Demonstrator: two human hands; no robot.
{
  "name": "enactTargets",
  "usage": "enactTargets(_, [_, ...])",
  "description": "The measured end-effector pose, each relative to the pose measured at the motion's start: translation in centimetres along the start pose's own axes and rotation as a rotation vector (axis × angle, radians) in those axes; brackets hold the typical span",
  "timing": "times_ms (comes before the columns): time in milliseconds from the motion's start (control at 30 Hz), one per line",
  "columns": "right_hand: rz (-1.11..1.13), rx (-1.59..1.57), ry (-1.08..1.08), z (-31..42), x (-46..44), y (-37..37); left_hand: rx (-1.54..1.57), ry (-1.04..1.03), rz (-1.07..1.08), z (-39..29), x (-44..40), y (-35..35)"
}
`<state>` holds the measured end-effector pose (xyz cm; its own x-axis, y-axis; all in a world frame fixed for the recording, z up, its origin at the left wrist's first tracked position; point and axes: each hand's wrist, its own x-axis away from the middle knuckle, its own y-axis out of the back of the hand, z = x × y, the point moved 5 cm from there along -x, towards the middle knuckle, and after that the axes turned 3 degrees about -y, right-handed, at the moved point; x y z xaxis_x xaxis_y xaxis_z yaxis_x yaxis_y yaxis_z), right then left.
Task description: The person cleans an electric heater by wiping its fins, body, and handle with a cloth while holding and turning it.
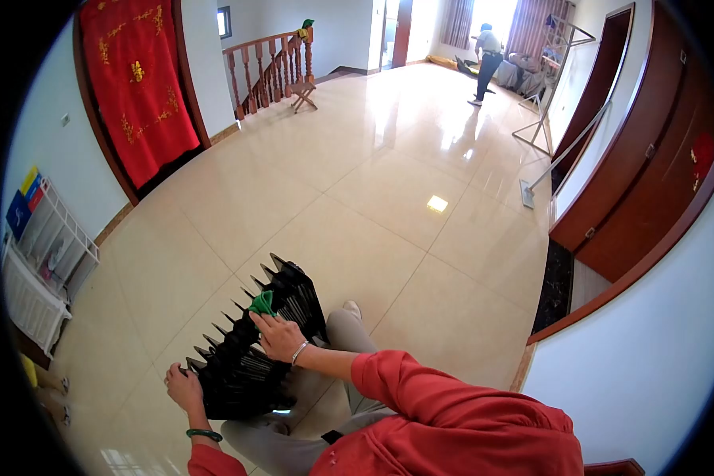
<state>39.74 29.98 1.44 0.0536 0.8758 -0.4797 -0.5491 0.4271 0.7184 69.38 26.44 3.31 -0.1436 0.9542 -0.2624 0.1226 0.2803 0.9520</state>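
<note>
A black rack-like object [242, 357] with a row of pointed slats stands on the tiled floor in front of my knees. My right hand [282, 337] presses a green cloth [262, 303] against the slats near its upper middle, with the fingers over the cloth. At the rack's left end, my left hand [184, 387] grips the edge, fingers bent round it. A dark bangle circles my left wrist and a silver one my right. The rack's underside is hidden.
A white wire shelf [51, 238] stands at the left wall; another person's feet [65, 397] show below it. Wooden stool [303, 94] beside the railing [270, 71]. Far back, a person [488, 63] stands. A flat mop [527, 193] and metal frame [541, 119] are at the right.
</note>
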Motion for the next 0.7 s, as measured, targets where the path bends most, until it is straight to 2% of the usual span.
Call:
enactTargets(33, [0.063, 0.0, -0.028, 0.04, -0.06, 0.0, 0.001, 0.006, -0.004, 0.05, 0.01, -0.06])
enactTargets(233, [-0.01, 0.015, -0.001, 0.44, 0.0, 0.43, 0.001, -0.001, -0.012, 0.12, -0.04, -0.06])
enactTargets(367, [0.03, 0.018, -0.033, 0.14, 0.18, -0.18, 0.003, -0.026, -0.017, 0.3, -0.08, -0.4])
enactTargets(433, [-0.038, 0.031, 0.005, 0.12, 0.33, -0.29, 0.001, -0.025, -0.014, 0.2, -0.08, -0.29])
enactTargets(700, [0.004, 0.002, -0.04, 0.05, 0.37, -0.29, 0.002, -0.022, -0.009, -0.08, 0.04, 0.07])
